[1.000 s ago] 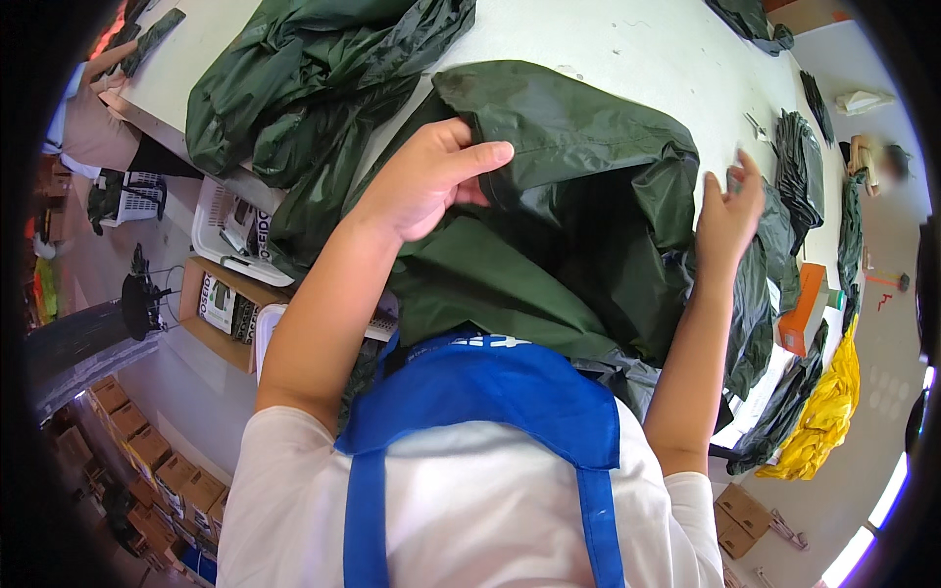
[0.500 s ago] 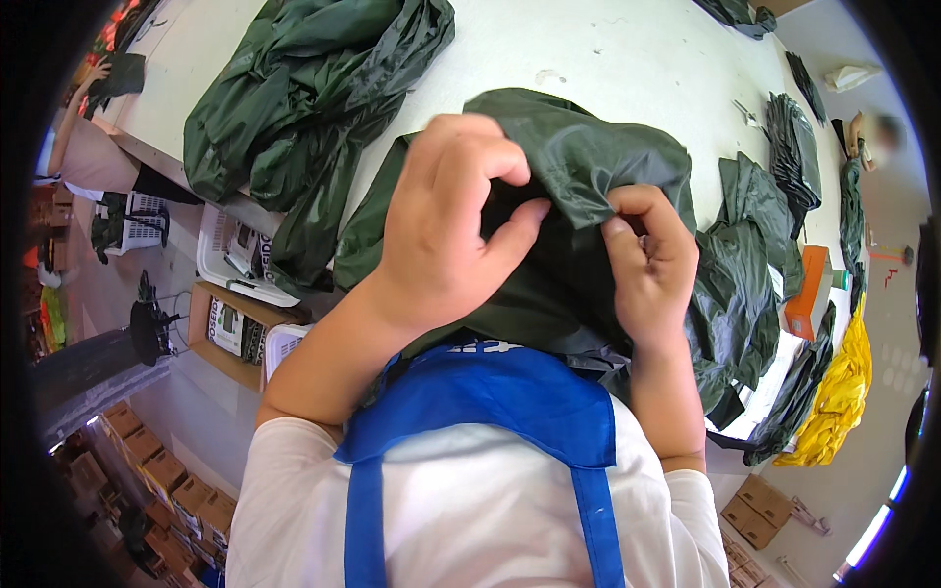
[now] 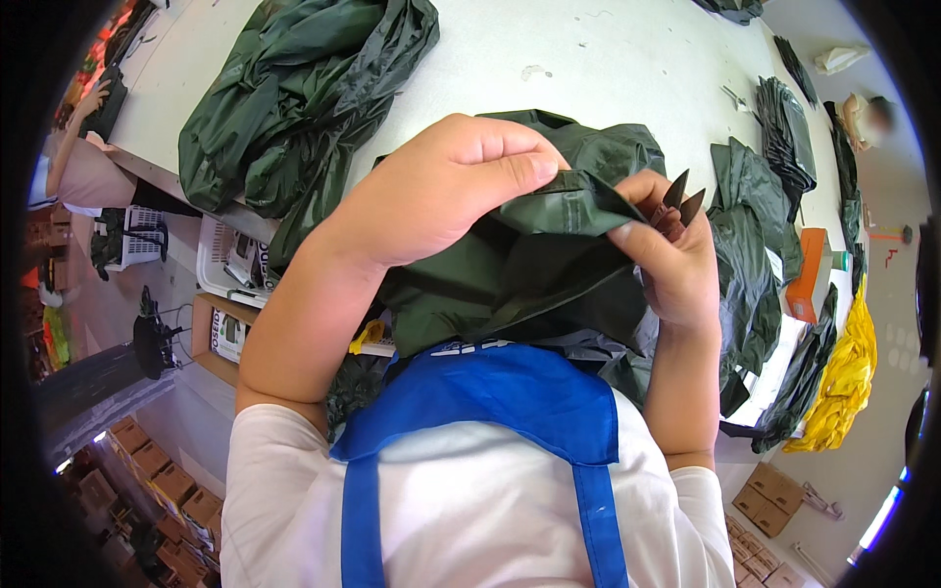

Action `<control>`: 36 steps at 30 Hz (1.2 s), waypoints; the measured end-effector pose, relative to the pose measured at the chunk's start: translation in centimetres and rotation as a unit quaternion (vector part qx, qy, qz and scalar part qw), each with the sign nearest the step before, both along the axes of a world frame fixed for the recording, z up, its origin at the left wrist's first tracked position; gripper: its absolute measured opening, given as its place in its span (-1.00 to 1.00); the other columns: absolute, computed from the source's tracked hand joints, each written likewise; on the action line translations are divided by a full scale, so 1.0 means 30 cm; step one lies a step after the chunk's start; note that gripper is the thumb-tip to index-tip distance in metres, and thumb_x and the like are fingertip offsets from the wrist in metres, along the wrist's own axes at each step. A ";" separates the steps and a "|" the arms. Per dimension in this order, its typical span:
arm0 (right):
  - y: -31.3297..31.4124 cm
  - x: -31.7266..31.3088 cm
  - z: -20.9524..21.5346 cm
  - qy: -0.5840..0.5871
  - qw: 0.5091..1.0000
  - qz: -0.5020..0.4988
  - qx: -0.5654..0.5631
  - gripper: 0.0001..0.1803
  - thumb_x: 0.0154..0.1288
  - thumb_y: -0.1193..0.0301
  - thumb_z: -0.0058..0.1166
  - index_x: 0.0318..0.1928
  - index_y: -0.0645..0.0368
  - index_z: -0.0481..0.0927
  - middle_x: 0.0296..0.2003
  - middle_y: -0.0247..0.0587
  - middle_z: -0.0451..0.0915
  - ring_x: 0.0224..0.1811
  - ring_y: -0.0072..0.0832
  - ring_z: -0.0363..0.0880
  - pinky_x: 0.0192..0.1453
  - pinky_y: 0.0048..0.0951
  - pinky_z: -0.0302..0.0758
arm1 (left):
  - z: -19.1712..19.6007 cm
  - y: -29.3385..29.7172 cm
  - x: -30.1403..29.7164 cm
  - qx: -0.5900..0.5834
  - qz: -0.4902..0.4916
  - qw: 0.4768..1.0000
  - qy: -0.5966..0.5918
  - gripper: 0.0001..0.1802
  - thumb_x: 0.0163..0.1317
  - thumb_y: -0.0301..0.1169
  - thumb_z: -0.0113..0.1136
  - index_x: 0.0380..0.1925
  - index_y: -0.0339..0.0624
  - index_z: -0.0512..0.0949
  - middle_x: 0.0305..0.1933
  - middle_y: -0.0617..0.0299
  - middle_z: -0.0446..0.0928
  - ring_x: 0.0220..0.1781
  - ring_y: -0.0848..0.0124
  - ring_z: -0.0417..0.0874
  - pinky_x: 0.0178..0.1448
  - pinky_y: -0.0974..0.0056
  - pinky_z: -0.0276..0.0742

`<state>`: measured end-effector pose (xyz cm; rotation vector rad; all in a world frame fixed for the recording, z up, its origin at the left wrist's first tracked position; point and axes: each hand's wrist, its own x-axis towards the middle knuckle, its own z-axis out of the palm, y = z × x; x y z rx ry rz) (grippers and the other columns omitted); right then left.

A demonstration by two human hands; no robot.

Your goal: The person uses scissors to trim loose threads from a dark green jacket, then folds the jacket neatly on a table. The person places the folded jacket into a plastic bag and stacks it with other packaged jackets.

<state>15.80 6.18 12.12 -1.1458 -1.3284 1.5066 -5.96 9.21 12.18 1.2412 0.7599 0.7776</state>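
Left hand (image 3: pixel 446 191), fingers pinching the green garment's (image 3: pixel 490 284) edge at the bench (image 3: pixel 559 49); your right hand (image 3: pixel 681 269) pinches it too, cradling snips (image 3: pixel 675 192). You're apparently steadying that edge; next calls for blades clear.

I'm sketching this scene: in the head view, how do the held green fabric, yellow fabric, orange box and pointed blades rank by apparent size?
Largest to smallest, as they look:
1. Green fabric, though partly covered
2. Yellow fabric
3. Orange box
4. Pointed blades, in the right hand
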 end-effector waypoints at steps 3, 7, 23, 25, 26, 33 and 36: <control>0.003 0.042 -0.003 0.062 0.997 0.021 -0.043 -0.70 0.09 0.36 0.18 -0.21 0.32 0.56 -0.33 -0.34 0.54 -0.42 -0.74 0.36 -0.30 -0.71 0.26 | -0.006 0.034 -0.024 0.202 -0.065 0.977 0.035 -0.90 0.17 -0.50 0.17 -0.34 -0.29 0.56 -0.39 0.34 0.50 -0.29 0.59 0.43 -0.13 0.46 0.34; -0.023 0.069 0.025 0.037 0.989 0.061 0.127 -0.52 0.13 0.22 0.17 -0.07 0.38 0.56 -0.25 -0.23 0.60 -0.62 -0.82 0.17 -0.54 -0.73 0.10 | -0.069 0.197 -0.215 0.388 0.235 0.891 0.011 -0.82 0.07 -0.66 0.02 -0.40 -0.19 0.56 -0.36 0.32 0.51 -0.24 0.52 0.50 -0.13 0.47 0.36; -0.550 1.051 -0.784 -0.566 0.723 -0.384 -0.100 -0.07 0.13 -0.03 0.17 0.36 0.20 0.09 0.27 0.18 0.23 0.33 -0.02 0.20 0.36 -0.24 0.14 | -0.793 0.039 -0.581 0.178 0.284 0.692 0.639 -0.35 0.15 -0.23 0.20 0.26 0.47 0.26 0.48 -0.12 -0.23 0.36 -0.46 -0.11 0.36 -0.16 0.12; -0.579 0.979 -0.846 -0.495 0.756 -0.385 -0.188 -0.09 0.14 -0.01 0.17 0.38 0.10 0.07 0.28 0.18 0.20 0.36 -0.04 0.14 0.37 -0.23 0.11 | -0.830 0.187 -0.619 0.143 0.224 0.707 0.655 -0.39 0.19 -0.10 0.12 0.27 0.57 0.22 0.47 -0.05 -0.14 0.39 -0.45 -0.19 0.33 -0.29 0.08; -0.578 0.975 -0.893 -0.504 0.758 -0.376 -0.174 -0.08 0.14 -0.01 0.16 0.38 0.09 0.06 0.30 0.18 0.17 0.36 -0.01 0.12 0.37 -0.20 0.11 | -0.808 0.232 -0.640 0.100 0.212 0.701 0.673 -0.38 0.19 -0.08 0.11 0.27 0.59 0.20 0.47 -0.03 -0.13 0.40 -0.43 -0.22 0.33 -0.32 0.05; -0.523 1.018 -0.929 -0.513 0.774 -0.339 -0.153 -0.14 0.15 -0.01 0.14 0.38 -0.01 0.10 0.21 0.22 0.30 0.22 0.02 0.32 0.26 -0.22 0.27 | -0.813 0.430 -0.854 -0.006 0.170 0.640 0.749 -0.31 0.20 -0.07 0.08 0.32 0.64 0.07 0.48 0.04 -0.12 0.45 -0.29 -0.22 0.35 -0.36 -0.02; -0.656 1.061 -0.823 -0.566 0.705 -0.411 -0.111 -0.25 0.20 0.06 0.12 0.26 0.27 0.25 0.10 0.22 0.43 0.15 0.04 0.40 0.22 -0.25 0.30 | -0.812 0.437 -0.854 0.075 0.193 0.604 0.769 -0.39 0.21 -0.19 0.09 0.27 0.47 0.20 0.42 -0.05 0.00 0.34 -0.34 0.05 0.30 -0.23 0.16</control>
